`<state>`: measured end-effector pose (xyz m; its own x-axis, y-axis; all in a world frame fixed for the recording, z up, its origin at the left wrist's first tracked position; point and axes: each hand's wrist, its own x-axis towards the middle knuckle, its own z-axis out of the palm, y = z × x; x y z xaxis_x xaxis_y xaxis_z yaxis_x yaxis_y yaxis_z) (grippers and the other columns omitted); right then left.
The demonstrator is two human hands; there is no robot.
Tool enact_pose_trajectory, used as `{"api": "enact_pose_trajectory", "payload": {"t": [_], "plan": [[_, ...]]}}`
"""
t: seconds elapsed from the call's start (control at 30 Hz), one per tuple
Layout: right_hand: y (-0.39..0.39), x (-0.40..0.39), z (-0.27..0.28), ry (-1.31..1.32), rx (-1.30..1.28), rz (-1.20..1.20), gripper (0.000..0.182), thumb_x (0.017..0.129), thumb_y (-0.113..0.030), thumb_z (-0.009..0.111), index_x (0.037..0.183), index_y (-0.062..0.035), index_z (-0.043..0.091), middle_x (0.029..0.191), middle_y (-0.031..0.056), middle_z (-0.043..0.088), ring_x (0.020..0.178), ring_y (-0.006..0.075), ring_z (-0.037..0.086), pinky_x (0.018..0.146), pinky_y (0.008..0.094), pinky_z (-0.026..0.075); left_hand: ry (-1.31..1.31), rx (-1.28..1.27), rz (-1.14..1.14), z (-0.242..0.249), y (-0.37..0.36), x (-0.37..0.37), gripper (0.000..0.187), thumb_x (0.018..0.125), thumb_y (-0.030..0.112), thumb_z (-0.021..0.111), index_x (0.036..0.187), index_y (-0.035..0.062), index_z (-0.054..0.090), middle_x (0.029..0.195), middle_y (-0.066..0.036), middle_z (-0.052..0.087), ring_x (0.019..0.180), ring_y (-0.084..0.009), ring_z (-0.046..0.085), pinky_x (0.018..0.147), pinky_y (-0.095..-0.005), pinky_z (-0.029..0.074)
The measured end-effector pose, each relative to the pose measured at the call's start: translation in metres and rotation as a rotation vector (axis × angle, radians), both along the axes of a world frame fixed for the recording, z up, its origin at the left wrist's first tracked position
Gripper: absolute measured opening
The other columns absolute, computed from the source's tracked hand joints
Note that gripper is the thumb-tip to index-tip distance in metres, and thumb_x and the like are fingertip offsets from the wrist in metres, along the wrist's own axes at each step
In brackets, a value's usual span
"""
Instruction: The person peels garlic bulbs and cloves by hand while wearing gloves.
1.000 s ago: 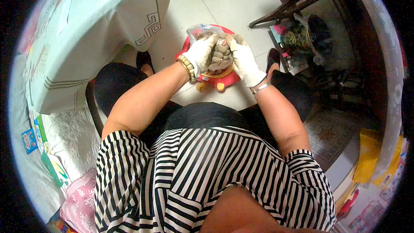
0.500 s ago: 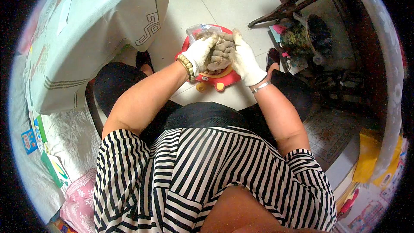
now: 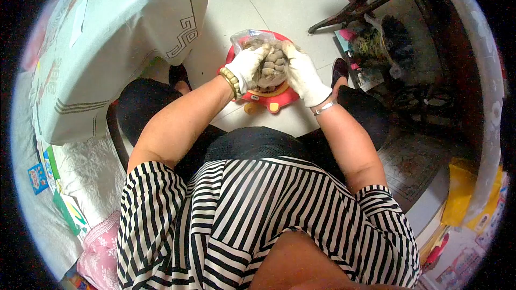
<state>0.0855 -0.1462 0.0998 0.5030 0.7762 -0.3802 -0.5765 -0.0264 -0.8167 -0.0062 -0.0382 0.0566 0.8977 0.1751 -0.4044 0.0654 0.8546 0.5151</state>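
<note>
My left hand point(image 3: 248, 66), in a white work glove, grips the left side of a grey-brown lump point(image 3: 274, 64) with rounded, scale-like segments, resembling clay. On the opposite side my right hand point(image 3: 304, 75), also in a white glove, presses its fingers against the lump. Both palms face inward, with the lump between them. Beneath it is a low red stool point(image 3: 285, 98) with yellow details. Clear plastic point(image 3: 240, 36) lies at the stool's far left, behind the left hand. The gloves hide the lump's sides.
A table with a pale cloth point(image 3: 118, 48) stands on the left, its corner hanging near my knee. At right are a dark wooden frame point(image 3: 371, 5) and a bag of greenish material point(image 3: 368, 45). Pale floor tiles point(image 3: 236, 0) stretch ahead between my feet.
My right hand has shifted slightly left, and its fingertips have come in against the lump. My left hand stays almost where it was.
</note>
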Motion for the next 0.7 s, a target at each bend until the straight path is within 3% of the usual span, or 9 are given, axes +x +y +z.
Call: {"api": "enact_pose_trajectory", "payload": {"t": [0.13, 0.23, 0.27, 0.3, 0.33, 0.4, 0.53, 0.6, 0.7], "plan": [[0.000, 0.000, 0.000, -0.024, -0.043, 0.079, 0.033, 0.095, -0.024, 0.041, 0.112, 0.0032, 0.050, 0.098, 0.0127, 0.061, 0.082, 0.0207, 0.062, 0.079, 0.0317, 0.052, 0.154, 0.227, 0.175, 0.006, -0.002, -0.002, 0.028, 0.094, 0.018, 0.041, 0.116, 0.0019, 0.048, 0.098, -0.012, 0.062, 0.081, -0.0221, 0.062, 0.073, -0.0355, 0.053], [0.001, -0.002, -0.006, -0.031, 0.009, 0.148, 0.042, 0.096, -0.029, 0.039, 0.120, 0.0044, 0.044, 0.111, 0.0157, 0.057, 0.096, 0.0218, 0.059, 0.087, 0.0318, 0.048, 0.190, 0.256, 0.153, -0.007, 0.005, -0.002, 0.030, 0.094, 0.023, 0.042, 0.113, 0.0018, 0.051, 0.102, -0.011, 0.061, 0.085, -0.0215, 0.062, 0.076, -0.0355, 0.053], [0.001, -0.004, -0.005, -0.066, 0.012, 0.141, 0.048, 0.095, -0.034, 0.038, 0.123, 0.0047, 0.042, 0.117, 0.0169, 0.052, 0.104, 0.0226, 0.054, 0.092, 0.0321, 0.043, 0.192, 0.244, 0.165, -0.017, 0.007, 0.001, 0.033, 0.095, 0.026, 0.041, 0.114, 0.0016, 0.051, 0.105, -0.012, 0.060, 0.088, -0.0217, 0.062, 0.078, -0.0358, 0.052], [0.001, -0.008, 0.001, -0.100, 0.014, 0.134, 0.053, 0.095, -0.038, 0.038, 0.126, 0.0051, 0.039, 0.124, 0.0182, 0.048, 0.113, 0.0233, 0.049, 0.098, 0.0323, 0.038, 0.283, 0.156, 0.140, 0.004, 0.004, -0.002, 0.038, 0.095, 0.030, 0.037, 0.118, 0.0011, 0.049, 0.110, -0.012, 0.059, 0.095, -0.0231, 0.060, 0.085, -0.0363, 0.049], [0.001, -0.009, 0.007, -0.100, 0.013, 0.132, 0.053, 0.095, -0.038, 0.038, 0.126, 0.0051, 0.039, 0.124, 0.0182, 0.048, 0.113, 0.0233, 0.049, 0.098, 0.0323, 0.038, 0.283, 0.156, 0.138, 0.002, 0.005, -0.001, 0.038, 0.095, 0.030, 0.037, 0.118, 0.0011, 0.049, 0.110, -0.012, 0.059, 0.095, -0.0231, 0.060, 0.085, -0.0363, 0.049], [0.000, -0.013, 0.020, -0.058, -0.029, 0.145, 0.062, 0.094, -0.046, 0.035, 0.128, 0.0053, 0.037, 0.130, 0.0190, 0.041, 0.123, 0.0242, 0.038, 0.105, 0.0319, 0.028, 0.227, 0.065, 0.145, -0.003, 0.006, 0.000, 0.042, 0.096, 0.032, 0.035, 0.121, 0.0010, 0.048, 0.112, -0.012, 0.058, 0.098, -0.0242, 0.058, 0.089, -0.0356, 0.046], [0.001, -0.013, 0.020, -0.133, -0.073, 0.120, 0.065, 0.093, -0.049, 0.035, 0.127, 0.0057, 0.038, 0.129, 0.0194, 0.042, 0.122, 0.0252, 0.039, 0.105, 0.0322, 0.027, 0.259, 0.181, 0.190, -0.023, 0.012, 0.004, 0.040, 0.092, 0.032, 0.037, 0.117, 0.0035, 0.051, 0.106, -0.013, 0.060, 0.091, -0.0241, 0.060, 0.078, -0.0365, 0.049], [0.002, -0.008, 0.014, -0.146, -0.093, 0.112, 0.062, 0.094, -0.046, 0.034, 0.126, 0.0069, 0.039, 0.129, 0.0199, 0.042, 0.122, 0.0259, 0.039, 0.105, 0.0330, 0.028, 0.339, 0.491, 0.192, -0.024, 0.015, 0.001, 0.035, 0.089, 0.025, 0.040, 0.110, 0.0028, 0.055, 0.102, -0.012, 0.061, 0.087, -0.0229, 0.061, 0.074, -0.0355, 0.049], [0.002, -0.001, -0.001, -0.226, -0.095, 0.076, 0.058, 0.095, -0.042, 0.033, 0.124, 0.0080, 0.040, 0.128, 0.0208, 0.042, 0.120, 0.0258, 0.040, 0.104, 0.0336, 0.029, 0.322, 0.513, 0.155, -0.014, 0.016, -0.002, 0.031, 0.091, 0.020, 0.046, 0.113, -0.0006, 0.053, 0.104, -0.011, 0.062, 0.090, -0.0198, 0.060, 0.081, -0.0328, 0.048]]}}
